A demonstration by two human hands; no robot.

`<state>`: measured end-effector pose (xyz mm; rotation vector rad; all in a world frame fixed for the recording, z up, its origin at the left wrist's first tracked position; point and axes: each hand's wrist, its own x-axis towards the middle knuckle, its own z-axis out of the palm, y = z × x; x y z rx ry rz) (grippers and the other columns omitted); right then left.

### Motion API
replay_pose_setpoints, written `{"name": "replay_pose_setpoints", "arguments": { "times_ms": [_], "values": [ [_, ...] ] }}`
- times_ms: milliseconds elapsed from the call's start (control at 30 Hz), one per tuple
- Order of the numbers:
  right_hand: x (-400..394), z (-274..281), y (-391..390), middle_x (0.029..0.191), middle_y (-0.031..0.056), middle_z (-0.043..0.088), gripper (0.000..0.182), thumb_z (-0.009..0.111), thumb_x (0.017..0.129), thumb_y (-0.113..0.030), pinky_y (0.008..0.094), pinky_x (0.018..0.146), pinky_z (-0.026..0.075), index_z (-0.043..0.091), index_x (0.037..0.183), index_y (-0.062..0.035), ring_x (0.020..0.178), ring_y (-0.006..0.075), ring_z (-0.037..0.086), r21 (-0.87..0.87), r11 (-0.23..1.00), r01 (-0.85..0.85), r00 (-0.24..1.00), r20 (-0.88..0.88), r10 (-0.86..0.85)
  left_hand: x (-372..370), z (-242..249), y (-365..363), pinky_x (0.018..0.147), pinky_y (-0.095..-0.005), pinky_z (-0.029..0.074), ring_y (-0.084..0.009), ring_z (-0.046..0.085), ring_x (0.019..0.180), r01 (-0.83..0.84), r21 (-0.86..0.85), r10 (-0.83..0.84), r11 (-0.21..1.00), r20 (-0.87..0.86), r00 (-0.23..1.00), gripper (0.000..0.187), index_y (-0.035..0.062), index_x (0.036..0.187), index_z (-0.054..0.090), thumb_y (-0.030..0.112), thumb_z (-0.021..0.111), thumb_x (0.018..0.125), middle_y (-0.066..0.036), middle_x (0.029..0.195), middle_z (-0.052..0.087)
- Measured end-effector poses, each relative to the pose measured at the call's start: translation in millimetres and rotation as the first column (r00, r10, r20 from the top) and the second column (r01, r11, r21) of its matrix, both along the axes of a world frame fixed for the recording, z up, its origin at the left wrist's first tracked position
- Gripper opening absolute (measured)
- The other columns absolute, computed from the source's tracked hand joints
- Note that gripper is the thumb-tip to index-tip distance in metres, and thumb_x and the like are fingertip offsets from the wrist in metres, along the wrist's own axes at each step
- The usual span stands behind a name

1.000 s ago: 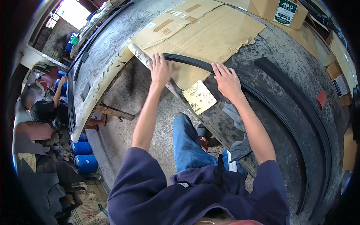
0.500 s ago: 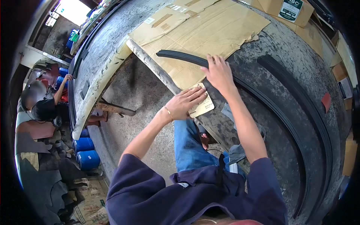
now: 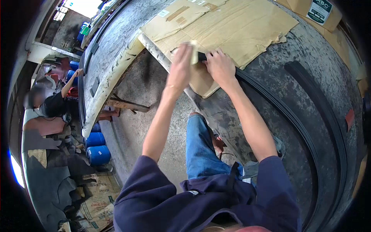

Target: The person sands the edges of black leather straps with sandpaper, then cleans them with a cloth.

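My left hand [image 3: 181, 66], blurred by motion, holds a cream-coloured card [image 3: 194, 56] tilted up on edge near the far end of a bundle of long black rubber strips [image 3: 276, 99]. Just right of it, my right hand [image 3: 221, 68] is closed over the same bundle, its fingers across the top. The strips run from beneath that hand over the dark tabletop and curve down toward the lower right. Under both hands lies the corner of a flattened cardboard sheet [image 3: 247, 29]. The card and my left hand cover the bundle's tip.
A second bundle of black strips [image 3: 319, 92] curves along the table's right side, near a small red piece [image 3: 349, 120]. Cardboard boxes [image 3: 336, 17] stand at the back right. At left, another person [image 3: 54, 103] sits by blue drums [image 3: 98, 155] and reaches to the table edge.
My left hand has lifted the card from the table corner and moved it forward to the strips' end. The right hand stays on the bundle. The view has shifted slightly.
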<state>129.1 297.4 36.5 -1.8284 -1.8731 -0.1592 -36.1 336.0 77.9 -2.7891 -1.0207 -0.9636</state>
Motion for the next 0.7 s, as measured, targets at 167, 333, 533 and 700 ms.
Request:
{"name": "replay_pose_setpoints", "arguments": {
  "times_ms": [167, 333, 533, 700],
  "values": [
    [2.3, -3.0, -2.0, 0.102, 0.01, 0.071, 0.016, 0.064, 0.093, -0.019, 0.0414, 0.085, 0.056, 0.071, 0.098, -0.0049, 0.106, 0.0264, 0.066, 0.017, 0.999, 0.038, 0.997, -0.075, -0.037, 10.7, -46.3, 37.7, 0.114, -0.0443, 0.042, -0.0362, 0.055, 0.132, 0.071, -0.083, -0.07, 0.994, 0.013, 0.997, 0.048, -0.0045, 0.128, 0.062, -0.005, 0.061, 0.08, -0.025, 0.136, 0.061],
    [-0.6, 7.9, -9.4, 0.1, 0.011, 0.071, 0.026, 0.073, 0.09, -0.029, 0.0399, 0.084, 0.056, 0.071, 0.097, -0.0041, 0.103, 0.0276, 0.066, 0.026, 0.999, 0.039, 0.99, -0.135, -0.035, -11.6, -58.1, 55.1, 0.114, -0.0488, 0.04, -0.0361, 0.052, 0.136, -0.116, -0.1, 0.113, 0.988, -0.043, 0.993, 0.045, -0.0028, 0.133, 0.06, 0.002, 0.059, 0.088, -0.023, 0.141, 0.058],
    [-2.0, -1.4, -8.4, 0.097, 0.0115, 0.069, 0.027, 0.076, 0.087, -0.027, 0.0435, 0.084, 0.055, 0.07, 0.1, -0.0039, 0.101, 0.0304, 0.065, 0.073, 0.997, 0.031, 0.984, -0.176, -0.018, -16.5, -44.0, 61.4, 0.113, -0.0502, 0.04, -0.0387, 0.05, 0.136, -0.217, -0.046, 0.205, 0.975, -0.179, 0.962, 0.045, -0.0037, 0.134, 0.057, 0.001, 0.052, 0.09, -0.023, 0.144, 0.056],
    [-0.8, 0.3, -8.4, 0.098, 0.0112, 0.069, 0.026, 0.076, 0.087, -0.026, 0.0429, 0.084, 0.056, 0.07, 0.101, -0.0041, 0.102, 0.0298, 0.066, 0.065, 0.998, 0.024, 0.988, -0.153, -0.014, -36.8, -51.5, 95.2, 0.106, -0.0494, 0.045, -0.0428, 0.053, 0.131, -0.268, -0.087, 0.254, 0.959, -0.143, 0.956, 0.048, -0.0057, 0.13, 0.057, 0.003, 0.058, 0.083, -0.028, 0.137, 0.058]
  ]
}}
